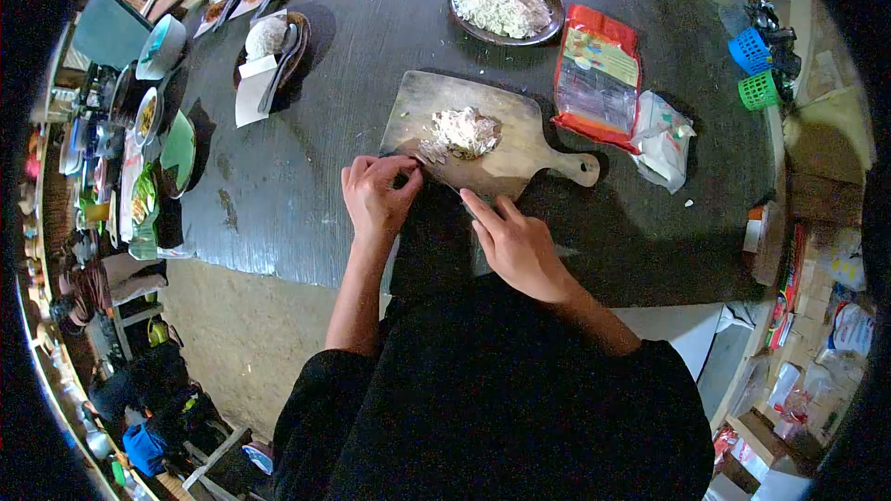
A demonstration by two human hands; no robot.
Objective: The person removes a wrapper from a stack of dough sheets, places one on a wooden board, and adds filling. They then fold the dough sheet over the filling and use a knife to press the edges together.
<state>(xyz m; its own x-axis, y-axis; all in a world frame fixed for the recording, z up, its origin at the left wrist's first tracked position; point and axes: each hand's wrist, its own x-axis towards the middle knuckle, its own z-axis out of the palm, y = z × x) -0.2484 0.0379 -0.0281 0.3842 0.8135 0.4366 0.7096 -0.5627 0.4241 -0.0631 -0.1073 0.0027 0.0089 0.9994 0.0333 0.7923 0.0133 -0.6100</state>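
Note:
A wooden cutting board with a handle lies on the dark table, bearing a heap of pale chopped food. My left hand is at the board's lower left edge, thumb and fingers pinched at a small piece too small to name. My right hand is closed at the board's near edge, its index finger stretched along a thin knife that is mostly hidden. The blade points toward my left hand.
Beyond the board stand a plate of white shreds and a red packet, beside a white plastic bag. Plates with rice mounds are at the upper left. Bowls and a green plate line the left edge; baskets hang right.

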